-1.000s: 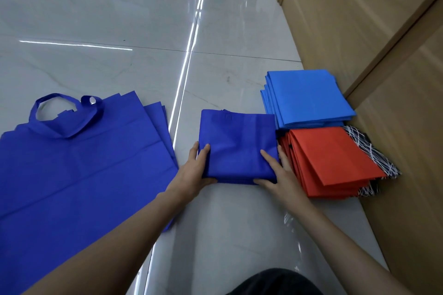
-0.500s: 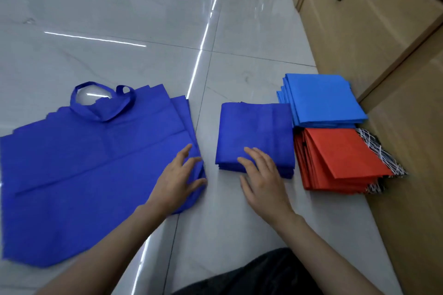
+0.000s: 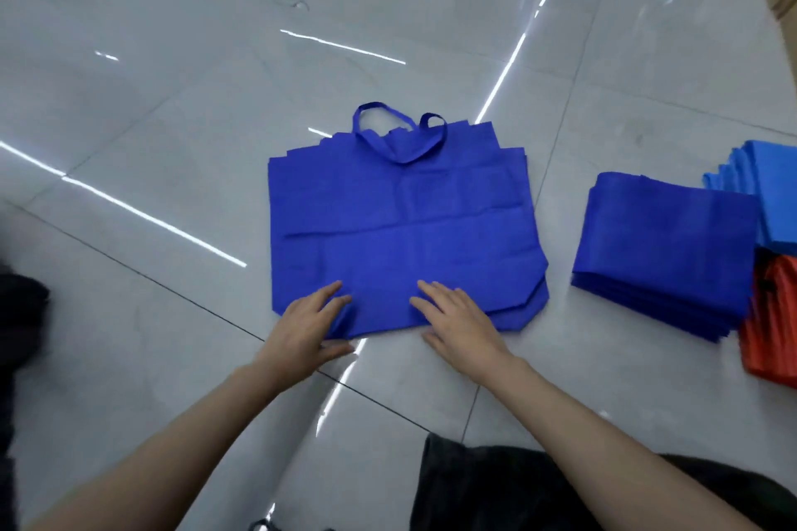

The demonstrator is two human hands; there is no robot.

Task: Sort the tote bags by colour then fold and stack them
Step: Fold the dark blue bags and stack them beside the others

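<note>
My left grip point(image 3: 308, 323) and right grip point(image 3: 457, 315) rest flat, fingers apart, clamped on nothing, on the near hem of the unfolded blue tote bags point(image 3: 401, 237) just ahead, probably steadying the pile for folding. The folded blue stack point(image 3: 664, 254) waits to their right.

light blue stack point(image 3: 772, 194) and red stack point(image 3: 772, 332) cut off by right edge; lower unfolded bags hidden under top bag point(image 3: 401, 228).

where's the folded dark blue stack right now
In the head view, the folded dark blue stack lies on the floor at right, between the flat dark blue bags and the light blue stack.
</note>
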